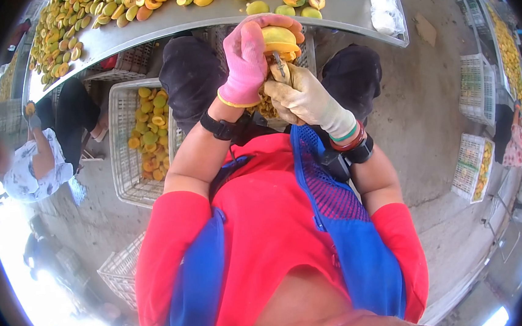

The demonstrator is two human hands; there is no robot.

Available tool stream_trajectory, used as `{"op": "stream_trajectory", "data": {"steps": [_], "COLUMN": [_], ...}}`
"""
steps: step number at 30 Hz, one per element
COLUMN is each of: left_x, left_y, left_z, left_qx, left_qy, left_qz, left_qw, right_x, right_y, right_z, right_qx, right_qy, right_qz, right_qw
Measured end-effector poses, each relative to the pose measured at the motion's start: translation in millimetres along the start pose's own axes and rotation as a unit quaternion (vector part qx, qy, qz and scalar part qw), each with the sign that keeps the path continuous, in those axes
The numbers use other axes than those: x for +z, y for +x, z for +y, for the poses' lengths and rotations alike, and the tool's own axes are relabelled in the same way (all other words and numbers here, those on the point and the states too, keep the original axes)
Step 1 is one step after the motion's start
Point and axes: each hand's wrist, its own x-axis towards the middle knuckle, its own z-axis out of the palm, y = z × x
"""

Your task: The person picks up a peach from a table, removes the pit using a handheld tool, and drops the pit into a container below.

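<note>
My left hand [248, 57], in a pink glove, is closed around a yellow-orange fruit [280, 41] just past the near edge of the metal table. Close below it, my right hand [311, 98], in a whitish glove, grips a small tool [279, 69] whose dark metal part meets the underside of the fruit. The fruit looks cut or parted along its lower side. Behind the hands, cut fruit pieces [264, 109] show in a container between my knees, partly covered by the gloves.
Many cut and whole fruits [95, 7] lie on the metal table [347, 12], with a white bundle [386, 13] at its right end. A crate of fruit [118, 137] stands at left. One person [37, 162] sits far left, another [519, 146] far right near crates.
</note>
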Motion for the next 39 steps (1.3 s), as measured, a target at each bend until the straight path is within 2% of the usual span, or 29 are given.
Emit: {"op": "stream_trajectory", "data": {"steps": [3, 5, 7, 10, 13, 14, 17, 18, 21, 24, 25, 27, 29, 31, 32, 33, 34, 35, 36, 39], "left_x": [-3.9, -7.7, -11.0, -22.1, -19.5, -23.4, -20.5, -22.2, -24.5, -31.8, -38.0, -50.1, -78.3, -105.0, -103.9, -142.6, -164.6, -188.0, -208.5, -247.8], "left_y": [-1.0, 0.9, 0.5, 5.4, 7.9, 10.1, 9.6, 10.8, 9.2, 14.5, 18.7, 19.3, 9.8, -10.2, -11.8, -34.5, -44.8, -53.1, -60.5, -73.9], "left_z": [-1.4, -2.8, -2.7, -3.2, 1.3, 5.0, 2.7, 1.2, -5.6, -9.2, -6.9, 4.3, 14.7, 40.6, 51.4, 62.7, 82.9, 96.8, 108.7, 100.7], "left_qx": [0.002, 0.011, 0.025, 0.043, 0.008, -0.018, -0.038, -0.048, -0.094, -0.178, -0.177, -0.136, -0.093, -0.036, 0.012, 0.005, 0.005, -0.102, -0.215, -0.162], "left_qy": [0.005, 0.013, 0.033, 0.051, 0.019, 0.063, 0.016, 0.065, -0.008, -0.198, -0.226, -0.157, -0.127, 0.039, 0.227, 0.295, 0.593, 0.737, 0.750, 0.788], "left_qz": [-0.027, -0.050, -0.070, -0.147, -0.177, -0.196, -0.133, -0.114, -0.069, -0.015, 0.010, 0.078, 0.088, 0.178, 0.189, 0.279, 0.263, 0.265, 0.261, 0.329], "left_qw": [1.000, 0.999, 0.997, 0.987, 0.984, 0.978, 0.990, 0.990, 0.993, 0.964, 0.958, 0.975, 0.984, 0.983, 0.955, 0.914, 0.761, 0.614, 0.568, 0.494], "right_x": [-1.8, -7.9, -10.8, -10.7, -3.6, -5.5, -9.3, -8.7, -7.8, -6.5, -4.5, -2.1, -8.3, -11.6, -11.7, -16.4, -23.6, -27.9, -27.0, -26.6], "right_y": [5.3, 7.5, 3.4, 2.8, -1.7, 1.8, 1.2, 3.9, 7.9, 12.9, 13.8, 14.4, 19.8, 21.3, 19.6, 22.7, 29.8, 35.1, 34.5, 39.6], "right_z": [10.1, 13.7, 7.0, 10.0, 15.3, 20.7, 12.8, 15.3, 15.6, 21.1, 25.2, 36.6, 40.6, 38.4, 33.0, 43.4, 62.9, 72.8, 68.5, 66.7], "right_qx": [-0.054, -0.051, 0.005, 0.027, 0.030, 0.017, 0.049, 0.042, 0.040, 0.029, 0.024, 0.016, -0.002, 0.016, 0.025, 0.037, 0.047, 0.059, 0.056, 0.021], "right_qy": [-0.051, -0.070, -0.065, 0.126, 0.063, 0.027, 0.051, 0.068, 0.061, 0.051, 0.033, -0.003, 0.014, 0.030, 0.032, 0.023, 0.015, 0.006, 0.019, 0.053], "right_qz": [0.008, -0.003, -0.022, -0.103, -0.079, -0.074, -0.082, -0.076, -0.067, -0.085, -0.074, -0.056, -0.037, 0.016, 0.015, 0.034, 0.052, 0.070, 0.071, 0.069], "right_qw": [0.997, 0.996, 0.998, 0.986, 0.994, 0.997, 0.994, 0.994, 0.995, 0.995, 0.996, 0.998, 0.999, 0.999, 0.999, 0.998, 0.997, 0.996, 0.996, 0.996]}}
